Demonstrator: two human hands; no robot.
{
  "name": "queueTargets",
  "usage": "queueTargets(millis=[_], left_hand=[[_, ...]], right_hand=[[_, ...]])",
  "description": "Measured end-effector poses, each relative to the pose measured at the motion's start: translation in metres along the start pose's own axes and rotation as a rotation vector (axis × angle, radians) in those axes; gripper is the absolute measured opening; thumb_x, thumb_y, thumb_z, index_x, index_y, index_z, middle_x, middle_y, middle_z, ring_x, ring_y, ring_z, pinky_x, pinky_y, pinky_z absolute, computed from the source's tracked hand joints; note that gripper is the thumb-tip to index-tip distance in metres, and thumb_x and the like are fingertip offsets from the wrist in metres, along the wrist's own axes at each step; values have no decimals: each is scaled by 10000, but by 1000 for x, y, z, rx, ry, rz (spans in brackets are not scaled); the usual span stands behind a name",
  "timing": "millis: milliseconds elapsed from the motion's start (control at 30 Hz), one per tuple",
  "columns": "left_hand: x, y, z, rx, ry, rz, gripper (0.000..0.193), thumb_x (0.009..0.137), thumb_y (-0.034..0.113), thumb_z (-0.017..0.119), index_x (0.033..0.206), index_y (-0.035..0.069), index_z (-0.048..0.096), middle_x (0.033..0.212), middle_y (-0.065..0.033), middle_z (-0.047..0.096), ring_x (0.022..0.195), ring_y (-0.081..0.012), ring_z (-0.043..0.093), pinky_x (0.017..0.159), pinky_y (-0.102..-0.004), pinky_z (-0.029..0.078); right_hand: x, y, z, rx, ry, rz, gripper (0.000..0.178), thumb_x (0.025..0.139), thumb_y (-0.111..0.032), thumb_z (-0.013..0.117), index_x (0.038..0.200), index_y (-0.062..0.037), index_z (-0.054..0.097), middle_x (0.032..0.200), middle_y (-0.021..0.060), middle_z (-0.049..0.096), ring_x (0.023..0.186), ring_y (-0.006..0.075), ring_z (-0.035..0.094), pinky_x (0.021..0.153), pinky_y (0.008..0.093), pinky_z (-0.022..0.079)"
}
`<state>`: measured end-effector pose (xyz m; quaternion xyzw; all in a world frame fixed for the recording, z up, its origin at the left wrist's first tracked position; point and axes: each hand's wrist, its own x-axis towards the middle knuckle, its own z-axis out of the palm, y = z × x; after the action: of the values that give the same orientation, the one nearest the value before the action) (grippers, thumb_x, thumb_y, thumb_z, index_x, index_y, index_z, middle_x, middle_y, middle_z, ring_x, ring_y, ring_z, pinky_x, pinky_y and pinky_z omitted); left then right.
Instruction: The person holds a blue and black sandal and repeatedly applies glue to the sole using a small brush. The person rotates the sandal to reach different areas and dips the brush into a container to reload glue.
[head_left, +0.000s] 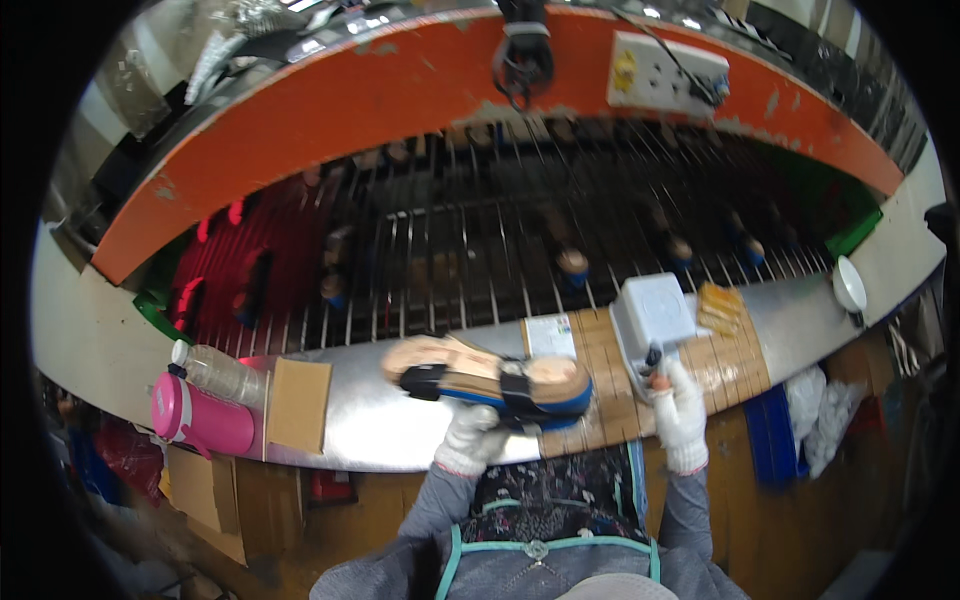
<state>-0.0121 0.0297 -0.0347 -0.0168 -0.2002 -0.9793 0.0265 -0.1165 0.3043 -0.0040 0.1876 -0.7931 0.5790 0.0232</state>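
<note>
My left grip [472, 438] grasps the sandal [462, 362] over the surface [355, 430], by its near edge — I have room leftward before the cardboard piece [298, 407]. My right grip [682, 415] clasps a dark-tipped tool [654, 356] at the white container [655, 305].

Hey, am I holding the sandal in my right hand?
No, your left hand holds the sandal, while your right hand is at the white container.
</note>
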Motion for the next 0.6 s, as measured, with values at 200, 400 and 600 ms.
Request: queueTargets(millis=[200, 400, 600], left_hand=[[16, 49, -24, 364, 5, 452, 855, 721, 244, 890, 1447, 104, 461, 1381, -86, 574, 1293, -282, 552, 1115, -484, 459], [14, 91, -77, 739, 390, 520, 715, 842, 273, 785, 1442, 77, 451, 1356, -121, 578, 1266, -269, 575, 1080, -429, 492], [-11, 37, -27, 749, 271, 403, 693, 825, 176, 804, 1431, 101, 476, 1376, -142, 573, 1299, -302, 553, 1100, -458, 471]], right_hand=[[-44, 31, -60, -594, 214, 187, 143, 967, -254, 619, 974, -112, 629, 856, 94, 642, 824, 314, 591, 807, 410, 396], [-46, 50, -64, -1051, 225, 49, 99, 874, -250, 712, 935, -175, 690, 878, 41, 673, 878, 261, 636, 785, 422, 402], [-35, 46, -65, -1161, 102, 11, 115, 823, -236, 740, 915, -183, 694, 884, 49, 681, 875, 264, 638, 805, 447, 403]])
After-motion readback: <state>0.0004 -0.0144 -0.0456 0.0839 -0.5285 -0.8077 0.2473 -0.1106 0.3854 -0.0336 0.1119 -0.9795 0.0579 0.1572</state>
